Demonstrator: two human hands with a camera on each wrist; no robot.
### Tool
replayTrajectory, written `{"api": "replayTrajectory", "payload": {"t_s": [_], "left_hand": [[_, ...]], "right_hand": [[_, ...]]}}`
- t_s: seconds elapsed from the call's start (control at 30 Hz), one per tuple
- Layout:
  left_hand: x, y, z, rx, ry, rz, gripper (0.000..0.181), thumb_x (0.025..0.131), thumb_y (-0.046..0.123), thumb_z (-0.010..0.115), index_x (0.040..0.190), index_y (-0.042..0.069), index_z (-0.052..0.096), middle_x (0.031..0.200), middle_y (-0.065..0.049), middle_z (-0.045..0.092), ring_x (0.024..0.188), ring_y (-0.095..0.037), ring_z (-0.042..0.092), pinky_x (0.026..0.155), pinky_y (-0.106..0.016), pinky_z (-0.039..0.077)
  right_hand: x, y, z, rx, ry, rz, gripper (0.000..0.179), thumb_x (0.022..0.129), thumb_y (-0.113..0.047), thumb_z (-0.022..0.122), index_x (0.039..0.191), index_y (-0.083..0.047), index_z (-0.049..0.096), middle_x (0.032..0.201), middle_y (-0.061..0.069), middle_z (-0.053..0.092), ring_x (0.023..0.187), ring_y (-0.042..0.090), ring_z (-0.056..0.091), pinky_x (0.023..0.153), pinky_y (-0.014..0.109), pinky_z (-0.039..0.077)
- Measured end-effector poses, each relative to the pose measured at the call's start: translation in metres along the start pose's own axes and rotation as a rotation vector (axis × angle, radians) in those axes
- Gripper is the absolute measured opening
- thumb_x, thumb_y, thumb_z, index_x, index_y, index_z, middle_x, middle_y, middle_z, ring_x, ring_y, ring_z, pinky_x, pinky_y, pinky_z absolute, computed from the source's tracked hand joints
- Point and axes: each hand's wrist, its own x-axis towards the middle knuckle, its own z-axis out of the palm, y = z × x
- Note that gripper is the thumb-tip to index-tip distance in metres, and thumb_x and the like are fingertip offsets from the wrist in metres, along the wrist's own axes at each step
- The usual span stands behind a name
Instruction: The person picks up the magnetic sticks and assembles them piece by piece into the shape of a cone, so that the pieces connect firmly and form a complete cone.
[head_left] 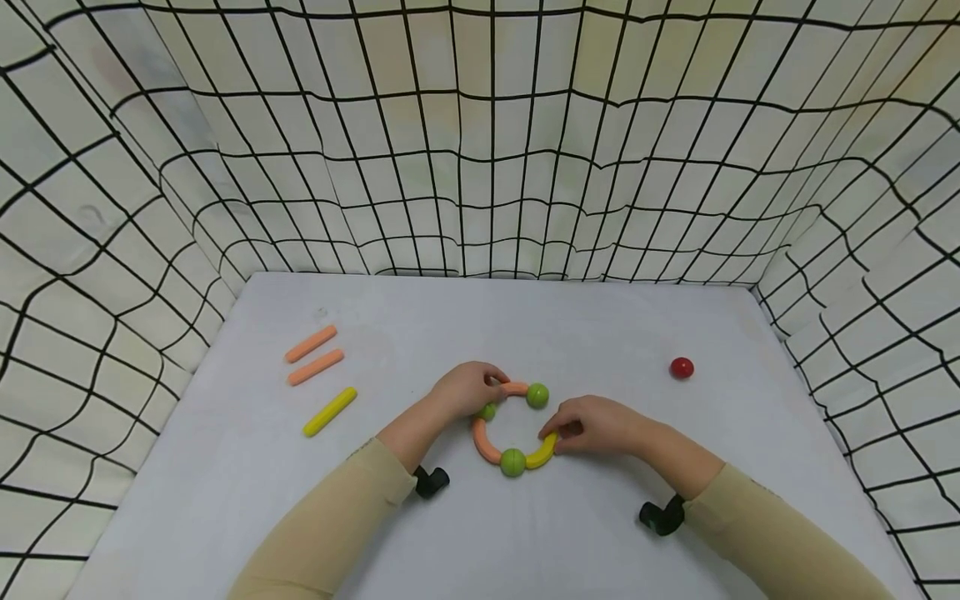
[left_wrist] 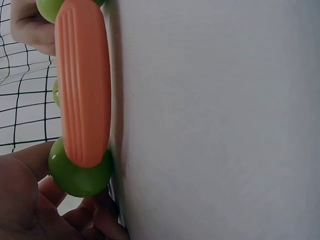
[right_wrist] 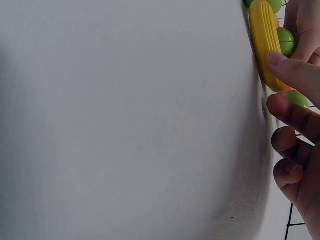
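In the head view a partial ring of curved sticks and green balls lies on the white table. My left hand (head_left: 467, 389) pinches the left end of the upper orange curved stick (head_left: 516, 388), beside a green ball (head_left: 487, 412). That ball also joins the lower-left orange curved stick (head_left: 483, 442). My right hand (head_left: 597, 423) holds the free end of a yellow curved stick (head_left: 541, 453), its thumb on the ribbed outer side in the right wrist view. The yellow stick meets the bottom green ball (head_left: 513, 462). Another green ball (head_left: 537, 395) ends the upper stick, apart from the yellow one.
Two orange sticks (head_left: 311, 343) and a yellow stick (head_left: 330, 412) lie at the left of the table (head_left: 600, 333). A red ball (head_left: 682, 367) sits at the right. Black netting (head_left: 492, 125) over white walls encloses the back and sides.
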Motion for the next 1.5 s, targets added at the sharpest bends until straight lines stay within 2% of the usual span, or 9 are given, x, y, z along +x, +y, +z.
{"api": "replayTrajectory", "payload": {"t_s": [0.37, 0.5, 0.77, 0.93, 1.23, 1.5], "left_hand": [[-0.006, 0.003, 0.0, 0.069, -0.002, -0.014, 0.026, 0.095, 0.031, 0.066, 0.118, 0.019, 0.072, 0.104, 0.0, 0.065, 0.084, -0.016, 0.056, 0.074, -0.034, 0.047], [-0.008, 0.002, 0.001, 0.068, -0.004, -0.013, 0.025, 0.094, 0.03, 0.067, 0.116, 0.018, 0.072, 0.1, 0.001, 0.064, 0.082, -0.016, 0.056, 0.073, -0.033, 0.046], [-0.01, -0.001, 0.004, 0.04, -0.001, -0.002, 0.022, 0.094, 0.027, 0.067, 0.114, 0.016, 0.071, 0.088, 0.001, 0.061, 0.069, -0.015, 0.056, 0.063, -0.03, 0.045], [-0.011, -0.002, 0.003, 0.042, 0.001, 0.001, 0.022, 0.094, 0.026, 0.066, 0.114, 0.016, 0.07, 0.088, 0.001, 0.061, 0.07, -0.015, 0.056, 0.063, -0.03, 0.045], [-0.011, 0.0, 0.002, 0.065, 0.006, 0.001, 0.026, 0.094, 0.029, 0.067, 0.116, 0.016, 0.07, 0.091, 0.002, 0.062, 0.073, -0.015, 0.056, 0.065, -0.03, 0.045], [-0.011, -0.001, 0.003, 0.072, 0.002, 0.011, 0.026, 0.095, 0.029, 0.066, 0.116, 0.016, 0.07, 0.09, 0.002, 0.061, 0.072, -0.015, 0.055, 0.064, -0.03, 0.045]], "right_hand": [[0.005, 0.001, -0.013, -0.02, -0.027, 0.016, 0.024, 0.091, -0.028, 0.073, 0.115, -0.031, 0.074, 0.084, -0.016, 0.058, 0.08, 0.007, 0.054, 0.074, 0.025, 0.048], [0.007, 0.002, -0.018, -0.025, -0.038, 0.004, 0.024, 0.092, -0.025, 0.073, 0.116, -0.028, 0.074, 0.085, -0.015, 0.059, 0.079, 0.007, 0.053, 0.072, 0.025, 0.048], [0.014, 0.004, -0.023, -0.056, -0.082, 0.056, 0.024, 0.092, -0.023, 0.072, 0.115, -0.032, 0.075, 0.086, -0.016, 0.059, 0.079, 0.008, 0.052, 0.071, 0.026, 0.046], [0.011, 0.005, -0.02, -0.055, -0.068, 0.045, 0.025, 0.093, -0.024, 0.071, 0.117, -0.032, 0.074, 0.086, -0.016, 0.058, 0.081, 0.008, 0.053, 0.073, 0.026, 0.047], [-0.003, 0.008, -0.01, 0.053, 0.017, 0.016, 0.027, 0.092, -0.028, 0.073, 0.118, -0.029, 0.073, 0.083, -0.016, 0.06, 0.077, 0.007, 0.054, 0.068, 0.025, 0.048], [-0.008, 0.005, 0.003, 0.136, 0.014, -0.003, 0.023, 0.091, -0.028, 0.073, 0.114, -0.027, 0.074, 0.081, -0.016, 0.062, 0.076, 0.004, 0.055, 0.068, 0.023, 0.049]]}}
